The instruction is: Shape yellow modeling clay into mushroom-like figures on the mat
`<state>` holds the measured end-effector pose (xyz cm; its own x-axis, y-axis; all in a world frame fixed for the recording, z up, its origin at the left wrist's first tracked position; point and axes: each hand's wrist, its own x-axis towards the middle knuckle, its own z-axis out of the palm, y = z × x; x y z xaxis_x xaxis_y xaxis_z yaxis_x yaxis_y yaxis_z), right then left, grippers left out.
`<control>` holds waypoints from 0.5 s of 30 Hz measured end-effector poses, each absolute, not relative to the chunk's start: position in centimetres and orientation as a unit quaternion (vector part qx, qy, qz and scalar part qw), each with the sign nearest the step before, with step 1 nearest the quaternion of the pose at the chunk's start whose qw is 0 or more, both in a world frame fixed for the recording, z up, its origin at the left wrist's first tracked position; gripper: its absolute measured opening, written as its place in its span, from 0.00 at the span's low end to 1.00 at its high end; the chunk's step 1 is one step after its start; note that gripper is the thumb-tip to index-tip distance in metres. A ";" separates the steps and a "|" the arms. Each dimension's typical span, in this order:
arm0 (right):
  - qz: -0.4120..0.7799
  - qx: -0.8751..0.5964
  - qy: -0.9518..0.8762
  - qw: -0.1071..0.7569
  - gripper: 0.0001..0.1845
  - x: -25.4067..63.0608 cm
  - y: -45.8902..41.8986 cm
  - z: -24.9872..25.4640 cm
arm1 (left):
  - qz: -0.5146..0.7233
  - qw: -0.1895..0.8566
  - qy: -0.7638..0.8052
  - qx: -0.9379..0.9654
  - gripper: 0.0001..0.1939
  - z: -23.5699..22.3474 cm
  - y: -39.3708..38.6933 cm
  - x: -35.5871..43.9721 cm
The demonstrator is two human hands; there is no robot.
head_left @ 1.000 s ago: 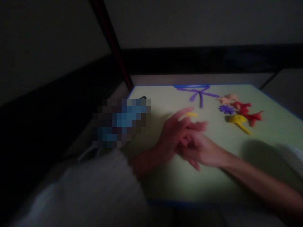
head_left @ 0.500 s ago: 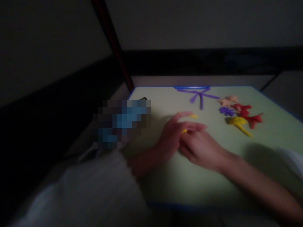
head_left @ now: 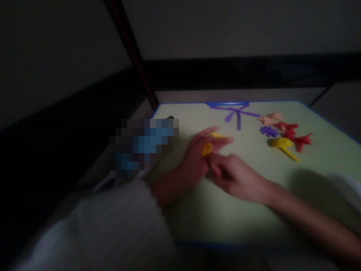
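A small piece of yellow modelling clay (head_left: 207,149) sits at the palm side of my left hand (head_left: 194,160), whose fingers stretch out over the table. My right hand (head_left: 232,174) is closed, its fingertips pinched at the lower end of that clay. The tips themselves are blurred. Just beyond, a thin yellow strip (head_left: 218,135) shows between the left fingers; whether it lies on the table or is held, I cannot tell.
Purple strips (head_left: 239,118) lie near the far edge of the pale table (head_left: 254,222). On the right are a purple flower shape (head_left: 269,131), peach pieces (head_left: 266,120), red pieces (head_left: 301,141) and a yellow mushroom-like shape (head_left: 282,144). A blurred-out blue object (head_left: 149,141) is at the left.
My right hand has shifted slightly left against the left palm. The left fingers have moved left and opened out, so more of the yellow clay and the thin strip shows.
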<state>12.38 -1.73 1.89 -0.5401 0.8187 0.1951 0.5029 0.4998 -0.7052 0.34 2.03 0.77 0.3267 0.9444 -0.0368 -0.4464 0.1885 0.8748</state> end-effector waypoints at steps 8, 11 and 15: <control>0.568 -0.360 -0.687 0.275 0.12 12.2 -1.8 1.2 | 0.427 0.753 0.241 0.439 0.15 1.3 0.9 0.3; 0.567 -0.363 -0.686 0.276 0.09 12.1 -2.0 1.5 | 0.441 0.745 0.236 0.442 0.14 1.4 0.5 0.4; 0.551 -0.366 -0.704 0.258 0.10 12.2 -2.1 1.8 | 0.450 0.736 0.229 0.451 0.14 1.3 -0.1 0.7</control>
<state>12.19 -2.06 1.77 -0.5996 0.7993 -0.0394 0.2308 0.1255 -0.9649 0.68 -0.12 1.32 0.4908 0.8686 0.0688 -0.4559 0.1887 0.8698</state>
